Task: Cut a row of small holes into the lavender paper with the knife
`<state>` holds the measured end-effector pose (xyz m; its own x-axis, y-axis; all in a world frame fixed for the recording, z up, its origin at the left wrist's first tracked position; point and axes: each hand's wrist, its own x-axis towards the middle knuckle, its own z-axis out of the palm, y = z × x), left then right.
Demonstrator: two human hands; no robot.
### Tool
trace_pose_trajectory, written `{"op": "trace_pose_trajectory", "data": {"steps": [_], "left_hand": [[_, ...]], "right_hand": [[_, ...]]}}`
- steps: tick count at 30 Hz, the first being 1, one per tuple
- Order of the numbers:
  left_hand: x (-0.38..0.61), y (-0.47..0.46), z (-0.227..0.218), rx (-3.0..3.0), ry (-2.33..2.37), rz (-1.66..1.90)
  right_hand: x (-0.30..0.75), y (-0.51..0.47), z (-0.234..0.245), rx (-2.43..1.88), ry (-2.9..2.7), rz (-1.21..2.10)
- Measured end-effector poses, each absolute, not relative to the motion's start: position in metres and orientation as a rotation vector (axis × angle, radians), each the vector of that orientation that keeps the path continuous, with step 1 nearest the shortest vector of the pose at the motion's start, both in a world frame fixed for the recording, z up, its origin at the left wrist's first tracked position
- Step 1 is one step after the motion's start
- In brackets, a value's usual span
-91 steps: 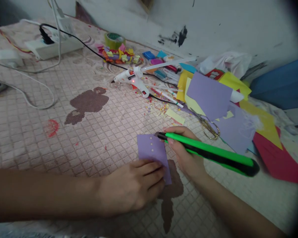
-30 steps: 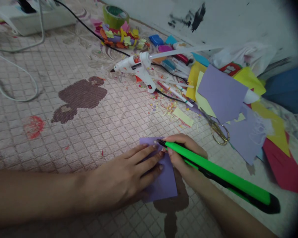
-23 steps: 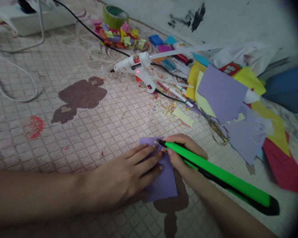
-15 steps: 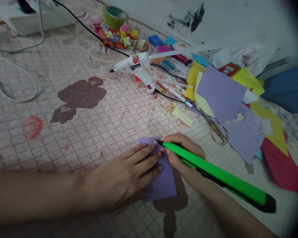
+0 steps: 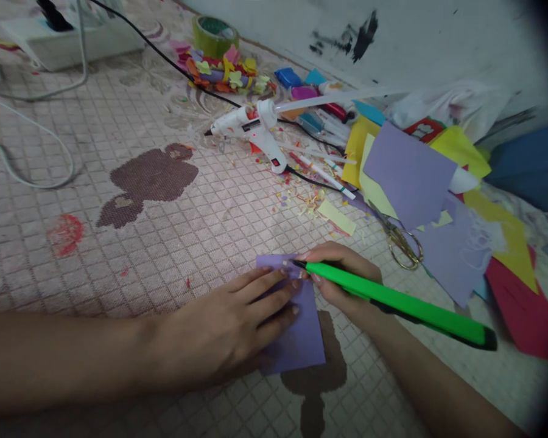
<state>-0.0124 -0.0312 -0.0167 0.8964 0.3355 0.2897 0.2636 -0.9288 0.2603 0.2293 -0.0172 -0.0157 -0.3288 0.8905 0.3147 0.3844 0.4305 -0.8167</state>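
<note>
A purple paper rectangle (image 5: 296, 331) lies on the quilted cloth. My left hand (image 5: 231, 322) rests flat across it, fingers stretched out and slightly apart, holding nothing. Closed around a long green pen-shaped tool (image 5: 393, 296) with a black tip and black end is my right hand (image 5: 347, 274). The tool's tip points left, at or just above the paper's upper part, beside my left fingertips; whether it touches I cannot tell. Small pale spots show on the paper near the tip. The thumb and fingers of my right hand are at the sheet's upper right edge.
A white glue gun (image 5: 249, 125) lies beyond my hands, its black cord trailing right. Gold-handled scissors (image 5: 404, 246) and coloured paper sheets (image 5: 408, 170) are at the right. Behind are a tape roll (image 5: 215, 36), a flower-covered roll (image 5: 226, 73) and a power strip (image 5: 73, 39).
The green tool has rolled in my right hand, and its back end has risen and shifted slightly left. Its tip has moved a little right. My left hand has stayed on the paper.
</note>
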Motion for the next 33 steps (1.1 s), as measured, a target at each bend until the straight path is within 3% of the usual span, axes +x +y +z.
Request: {"op": "trace_pose_trajectory", "data": {"steps": [25, 33], "left_hand": [[-0.013, -0.033, -0.020, 2.854, 0.457, 0.491], [-0.012, -0.033, -0.019, 2.847, 0.474, 0.505]], "right_hand": [[0.229, -0.013, -0.002, -1.120, -2.008, 0.923], [0.214, -0.030, 0.004, -1.314, -1.750, 0.724]]}}
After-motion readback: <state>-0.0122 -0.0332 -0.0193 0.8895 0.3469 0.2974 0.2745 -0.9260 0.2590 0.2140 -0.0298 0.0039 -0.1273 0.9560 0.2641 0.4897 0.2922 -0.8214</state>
